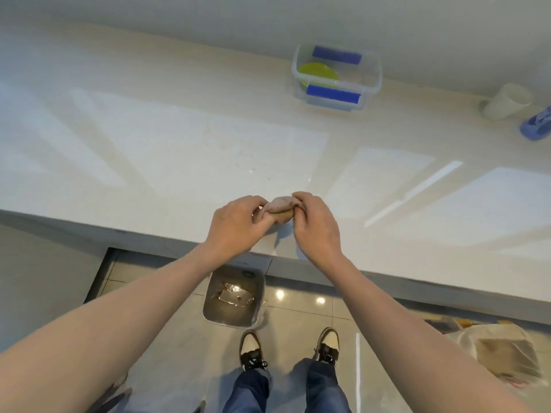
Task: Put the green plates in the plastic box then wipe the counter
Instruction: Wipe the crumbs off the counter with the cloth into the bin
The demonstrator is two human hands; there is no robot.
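Note:
Green plates (318,73) lie inside a clear plastic box (369,84) with blue clips, at the back of the pale counter (149,150) against the wall. Near the counter's front edge, my left hand (237,223) and my right hand (316,225) both grip a small brownish-pink cloth (278,209), bunched up between the fingers just above the surface. A few water drops glint on the counter beyond the cloth.
A white cup (507,101) lies on its side at the back right, beside a blue object (536,125) at the frame's edge. On the tiled floor below stand a grey bin (234,299) and a plastic bag (501,353) to the right.

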